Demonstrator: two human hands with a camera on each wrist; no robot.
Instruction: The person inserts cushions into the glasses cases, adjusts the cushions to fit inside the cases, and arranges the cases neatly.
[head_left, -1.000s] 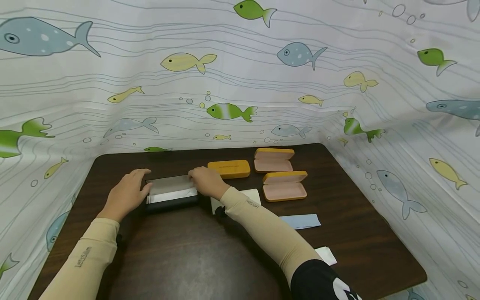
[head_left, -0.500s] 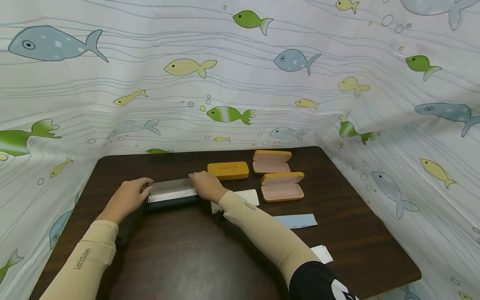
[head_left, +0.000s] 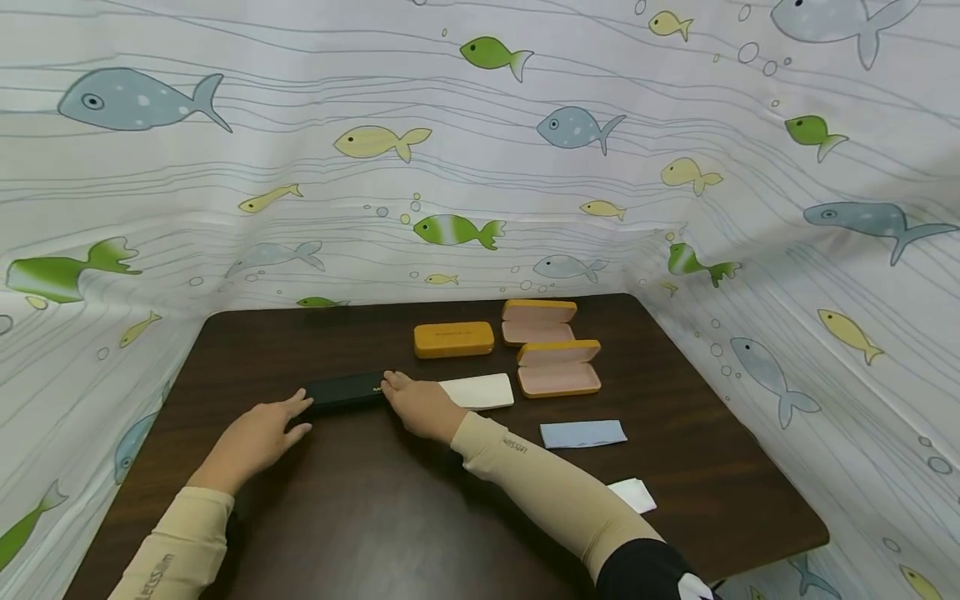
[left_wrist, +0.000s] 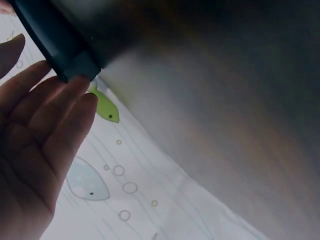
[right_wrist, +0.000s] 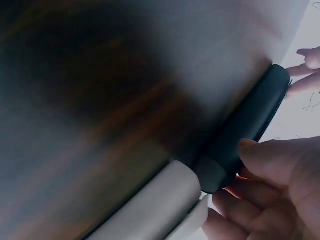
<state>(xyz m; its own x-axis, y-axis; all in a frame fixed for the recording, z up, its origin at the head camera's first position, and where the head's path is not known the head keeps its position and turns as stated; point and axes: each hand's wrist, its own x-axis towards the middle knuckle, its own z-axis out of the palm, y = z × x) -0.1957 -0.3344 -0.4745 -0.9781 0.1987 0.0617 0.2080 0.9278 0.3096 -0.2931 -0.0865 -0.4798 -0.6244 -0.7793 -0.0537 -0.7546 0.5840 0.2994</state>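
A long dark green, almost black glasses case [head_left: 345,392] lies closed on the table, with small gold lettering near its right end. My left hand [head_left: 251,442] is at its left end, the fingers extended and fingertips right at the case, the thumb apart in front. My right hand [head_left: 423,404] holds the right end: in the right wrist view the thumb [right_wrist: 260,152] presses the near side and the bent fingers go behind. A cream-white case [head_left: 480,392] lies just right of the dark one, partly covered by the right hand.
Behind stands a closed yellow glasses case [head_left: 453,339]. Two open yellow cases with pink linings, one nearer [head_left: 558,379] and one farther [head_left: 537,329], are to its right. A folded light blue cloth [head_left: 583,434] and a white cloth [head_left: 633,495] lie right of the right forearm.
The dark case stood open with its grey and white inside showing; its lid is now down. Both hands have come down, and the left fingers have straightened along the case's end.
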